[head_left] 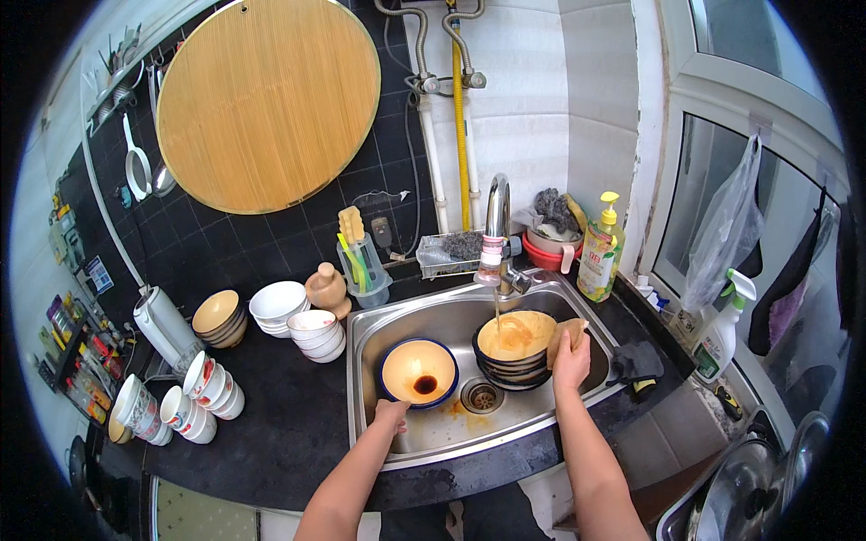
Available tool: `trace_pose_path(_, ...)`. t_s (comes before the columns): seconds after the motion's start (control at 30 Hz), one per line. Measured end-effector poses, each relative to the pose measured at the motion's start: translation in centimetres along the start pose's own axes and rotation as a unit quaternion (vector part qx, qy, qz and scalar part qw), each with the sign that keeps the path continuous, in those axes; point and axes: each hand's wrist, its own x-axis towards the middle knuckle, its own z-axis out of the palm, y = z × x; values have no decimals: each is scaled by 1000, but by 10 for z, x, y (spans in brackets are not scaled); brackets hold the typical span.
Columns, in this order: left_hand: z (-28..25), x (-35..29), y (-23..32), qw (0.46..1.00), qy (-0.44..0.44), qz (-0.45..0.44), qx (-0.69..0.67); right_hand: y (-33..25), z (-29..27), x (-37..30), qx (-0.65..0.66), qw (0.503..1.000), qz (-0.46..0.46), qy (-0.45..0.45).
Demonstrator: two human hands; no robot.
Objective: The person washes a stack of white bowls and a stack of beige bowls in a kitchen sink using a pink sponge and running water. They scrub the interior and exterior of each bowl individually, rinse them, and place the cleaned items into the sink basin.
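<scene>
In the steel sink (354, 361) a cream bowl with a dark blue rim (419, 361) holds a small pool of dark brown liquid. My left hand (391, 416) is closed on its near rim. To the right stands a stack of dark-rimmed bowls (516, 338), and a thin stream from the faucet (497, 212) runs into the top one, which has brownish residue inside. My right hand (571, 358) grips a brown cloth or sponge (564, 339) against the stack's right side; its fingertips are partly hidden.
Left on the dark counter (289, 406) are cream bowls (218, 320), white bowls (278, 302) and patterned bowls (185, 412). A soap pump bottle (599, 252) stands behind the sink, a dark cloth (636, 362) to its right. The drain (482, 397) shows between the bowls.
</scene>
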Motion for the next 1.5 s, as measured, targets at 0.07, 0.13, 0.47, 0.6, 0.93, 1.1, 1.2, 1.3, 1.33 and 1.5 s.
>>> trace_pose_path(0.07, 3, 30, -2, 995, -63, -59, 45, -2, 1, -1, -2, 1000, -8, -13)
trace_pose_path(0.13, 12, 46, -4, 997, -40, -43, 55, -3, 1, 0, -9, 1000, -11, -20)
trace_pose_path(0.47, 28, 67, -12, 993, 74, 32, -90, 1, 7, 2, -2, 999, -39, -22)
trace_pose_path(0.6, 28, 54, -9, 997, 73, 37, -15, -1, 3, 0, 0, 999, -31, -33)
trace_pose_path(0.93, 19, 35, 6, 987, 2, 3, -160, -2, 4, -1, -1, 998, -45, -42)
trace_pose_path(1.1, 17, 25, 10, 976, 11, 39, -216, -3, 3, -2, -3, 998, -50, -44)
trace_pose_path(1.2, 15, 8, 17, 964, 113, 174, -164, -3, 2, -2, -1, 998, -53, -42)
trace_pose_path(1.3, 11, -1, 19, 936, 180, 289, -91, -5, 1, -4, 4, 997, -55, -50)
trace_pose_path(1.33, 11, 2, 17, 924, 192, 326, -62, -7, 0, -5, 6, 997, -60, -50)
trace_pose_path(1.5, 4, -37, 35, 871, 193, 446, 72, -4, 1, -7, 15, 994, -99, -46)
